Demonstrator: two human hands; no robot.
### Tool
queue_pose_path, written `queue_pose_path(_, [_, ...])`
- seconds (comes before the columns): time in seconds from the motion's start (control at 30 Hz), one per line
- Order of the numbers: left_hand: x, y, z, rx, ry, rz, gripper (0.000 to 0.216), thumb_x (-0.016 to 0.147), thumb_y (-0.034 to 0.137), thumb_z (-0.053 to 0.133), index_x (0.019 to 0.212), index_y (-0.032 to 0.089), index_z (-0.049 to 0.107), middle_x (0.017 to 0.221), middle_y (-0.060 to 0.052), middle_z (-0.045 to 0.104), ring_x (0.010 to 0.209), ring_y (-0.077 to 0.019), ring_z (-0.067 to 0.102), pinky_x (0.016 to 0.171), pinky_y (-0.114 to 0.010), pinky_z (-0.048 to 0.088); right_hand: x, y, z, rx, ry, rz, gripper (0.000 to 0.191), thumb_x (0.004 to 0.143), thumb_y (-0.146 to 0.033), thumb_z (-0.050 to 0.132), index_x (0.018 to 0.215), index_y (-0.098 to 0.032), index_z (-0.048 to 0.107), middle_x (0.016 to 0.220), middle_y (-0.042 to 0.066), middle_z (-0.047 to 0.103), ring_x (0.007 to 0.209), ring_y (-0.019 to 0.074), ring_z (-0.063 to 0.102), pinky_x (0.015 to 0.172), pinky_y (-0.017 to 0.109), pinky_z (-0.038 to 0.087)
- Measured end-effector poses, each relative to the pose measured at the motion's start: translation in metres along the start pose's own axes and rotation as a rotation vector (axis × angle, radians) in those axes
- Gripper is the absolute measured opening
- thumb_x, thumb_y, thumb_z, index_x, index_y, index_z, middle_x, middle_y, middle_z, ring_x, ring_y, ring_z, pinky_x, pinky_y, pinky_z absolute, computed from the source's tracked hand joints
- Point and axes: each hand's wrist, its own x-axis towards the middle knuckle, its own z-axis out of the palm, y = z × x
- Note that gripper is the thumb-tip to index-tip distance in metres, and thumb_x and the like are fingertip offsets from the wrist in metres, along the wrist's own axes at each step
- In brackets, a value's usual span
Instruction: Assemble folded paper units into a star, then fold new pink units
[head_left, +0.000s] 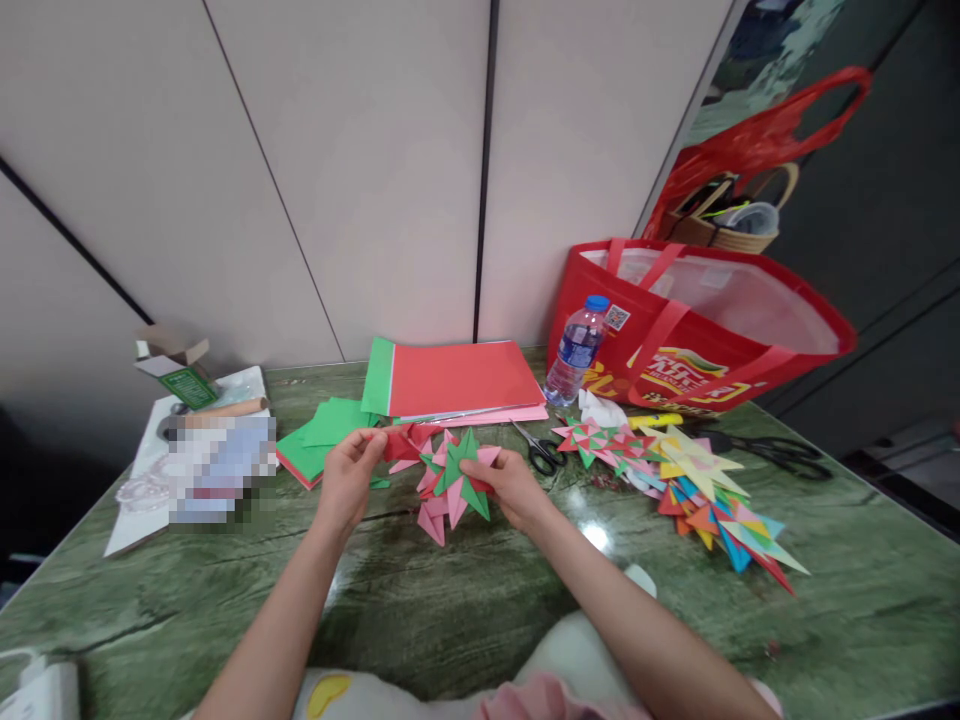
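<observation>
Locate the green, pink and red folded-paper star cluster [455,478] between the two hands, over the middle of the worktop [375,580], toward the far edge. Pinched at its right side by the right hand [511,488], thumb laid across the top.

Pinched in the left hand [351,482], between thumb and fingertips: red folded-paper piece [405,443]. Long axis roughly parallel to the far edge; right end directed toward the upper left of the cluster. Contact or gap between the two: cannot tell, owing to overlapping points. Direction from left hand to cluster: right, slightly toward the near edge. Nearer hand: right, in direct contact; left, apart.

Along the far edge, beyond the hands: red paper stack [461,375]. Left of it: green paper squares [322,425]. Near the right hand: black-handled scissors [534,447].

Markings:
- On the red shopping bag [637,275], at the far right corner: QR code [617,317] and large stylised lettering, not reliably legible.
- On the water bottle [574,355], just beside the bag: blue label, print too small to read.
- On the green carton [189,387], near the far left corner: pale print, likewise illegible.
</observation>
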Motion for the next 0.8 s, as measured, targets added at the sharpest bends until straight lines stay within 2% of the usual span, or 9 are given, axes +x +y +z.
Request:
queue_pose_path(0.1, [-0.003, 0.003, 0.005, -0.072, -0.017, -0.011, 0.029, 0.062, 0.038, 0.07, 0.072, 0.016, 0.054, 0.051, 0.005, 0.056, 0.048, -0.0082, 0.052, 0.053, -0.02, 0.044, 0.0, 0.001, 0.0, -0.053, 0.008, -0.044, 0.031, 0.046, -0.032, 0.08, 0.064, -0.013, 0.063, 0.056, -0.001, 0.062, 0.049, 0.0097, 0.05, 0.051, 0.024, 0.038])
queue_pose_path(0.17, [-0.005, 0.005, 0.007, -0.096, -0.005, -0.011, 0.035, 0.061, 0.037, 0.07, 0.084, 0.018, 0.052, 0.05, 0.007, 0.056, 0.045, -0.0089, 0.052, 0.05, -0.02, 0.044, -0.001, 0.001, 0.0, -0.103, 0.003, -0.087, 0.03, 0.047, -0.032, 0.079, 0.063, -0.013, 0.063, 0.057, -0.001, 0.062, 0.05, 0.0104, 0.05, 0.052, 0.024, 0.039])
queue_pose_path(0.27, [-0.005, 0.009, 0.005, -0.082, 0.104, 0.068, 0.045, 0.062, 0.033, 0.07, 0.099, 0.02, 0.048, 0.055, 0.007, 0.06, 0.047, -0.0095, 0.055, 0.05, -0.02, 0.044, -0.002, 0.001, 0.0, -0.179, -0.011, -0.146, 0.029, 0.05, -0.033, 0.078, 0.065, -0.014, 0.062, 0.058, -0.001, 0.062, 0.051, 0.0112, 0.051, 0.052, 0.024, 0.04])
queue_pose_path(0.37, [-0.006, 0.011, 0.005, -0.009, 0.159, 0.124, 0.041, 0.06, 0.029, 0.071, 0.094, 0.018, 0.05, 0.057, 0.005, 0.062, 0.05, -0.0093, 0.057, 0.051, -0.018, 0.044, -0.003, 0.0, 0.0, -0.233, -0.008, -0.18, 0.03, 0.052, -0.036, 0.075, 0.068, -0.014, 0.062, 0.06, 0.0, 0.061, 0.053, 0.0122, 0.051, 0.053, 0.025, 0.04])
queue_pose_path(0.6, [-0.026, 0.006, 0.027, 0.147, 0.017, -0.012, 0.033, 0.055, 0.026, 0.073, 0.081, 0.016, 0.054, 0.058, 0.002, 0.067, 0.052, -0.0131, 0.061, 0.051, -0.021, 0.045, -0.004, -0.001, 0.003, -0.345, -0.002, -0.24, 0.027, 0.057, -0.036, 0.071, 0.059, -0.015, 0.054, 0.051, -0.005, 0.05, 0.047, 0.0085, 0.041, 0.048, 0.022, 0.034])
queue_pose_path(0.8, [-0.036, 0.004, 0.036, 0.215, 0.002, -0.072, 0.024, 0.055, 0.024, 0.072, 0.073, 0.014, 0.058, 0.06, -0.001, 0.067, 0.052, -0.014, 0.061, 0.048, -0.021, 0.046, -0.006, -0.004, 0.006, -0.458, -0.014, -0.301, 0.024, 0.061, -0.033, 0.067, 0.057, -0.015, 0.05, 0.053, -0.005, 0.044, 0.049, 0.0082, 0.038, 0.048, 0.021, 0.031])
